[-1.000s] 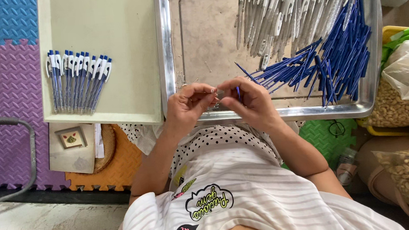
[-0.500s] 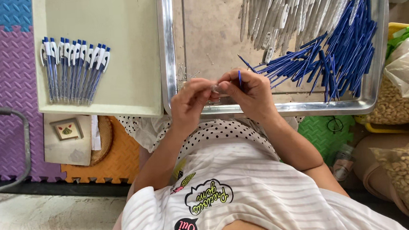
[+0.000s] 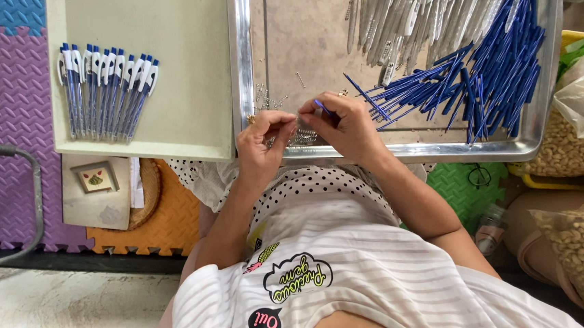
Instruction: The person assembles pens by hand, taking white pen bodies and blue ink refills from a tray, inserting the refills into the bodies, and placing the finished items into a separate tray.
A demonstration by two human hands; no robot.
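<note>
Left hand point(image 3: 263, 142) and right hand point(image 3: 344, 123) meet fingertip to fingertip over the near rim of the metal tray point(image 3: 414, 154). Right fingers are pinched shut on a thin blue pen part point(image 3: 322, 106); left fingers are curled closed, contents too small to tell. Loose springs point(image 3: 281, 100) lie just beyond the left hand.

Risk: the slim part could slip from the pinch and drop over the rim into the lap.

Blue refills point(image 3: 478, 82) crowd the right hand's outer side; bare tray floor lies ahead. Finished pens point(image 3: 105, 84) sit well left on the beige board point(image 3: 182, 69).

Foam puzzle mats point(image 3: 0, 102) — concrete floor point(image 3: 63, 317)
</note>
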